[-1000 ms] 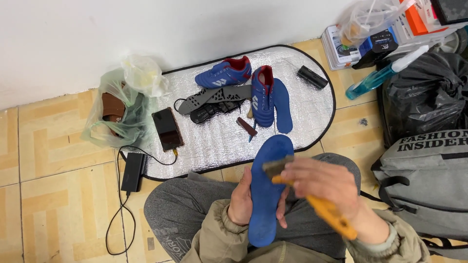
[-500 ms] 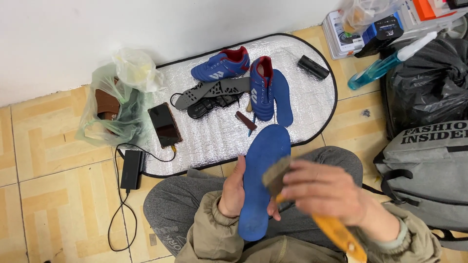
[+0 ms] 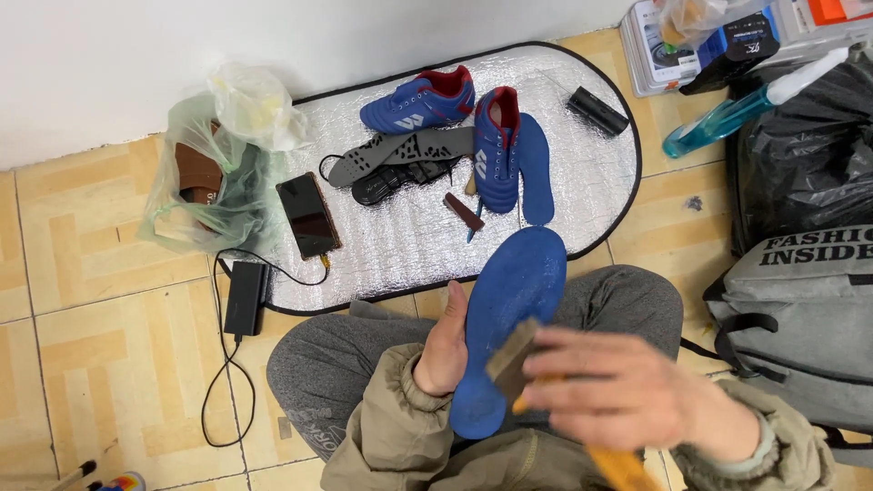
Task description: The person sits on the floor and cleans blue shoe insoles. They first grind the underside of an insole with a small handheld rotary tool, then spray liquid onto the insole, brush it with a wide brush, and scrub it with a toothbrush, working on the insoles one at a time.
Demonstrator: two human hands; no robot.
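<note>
My left hand (image 3: 444,350) grips a blue shoe insole (image 3: 509,309) by its left edge, holding it lengthwise over my lap. My right hand (image 3: 627,391) is closed around a brush with an orange handle (image 3: 618,468); its brown head (image 3: 511,359) rests on the lower half of the insole. On the silver mat (image 3: 400,245) in front of my knees lie two blue and red football boots (image 3: 420,102) (image 3: 494,150), another blue insole (image 3: 535,168), and grey and black insoles (image 3: 400,150).
A phone (image 3: 309,215) lies on the mat, cabled to a black power bank (image 3: 244,298) on the tiled floor. A green plastic bag (image 3: 218,173) sits at left. A black cylinder (image 3: 597,111), spray bottle (image 3: 737,114), black bag (image 3: 809,155) and grey backpack (image 3: 800,300) are at right.
My right hand with the brush has moved down along the insole toward its heel end. The view has shifted slightly; things on the mat have not moved.
</note>
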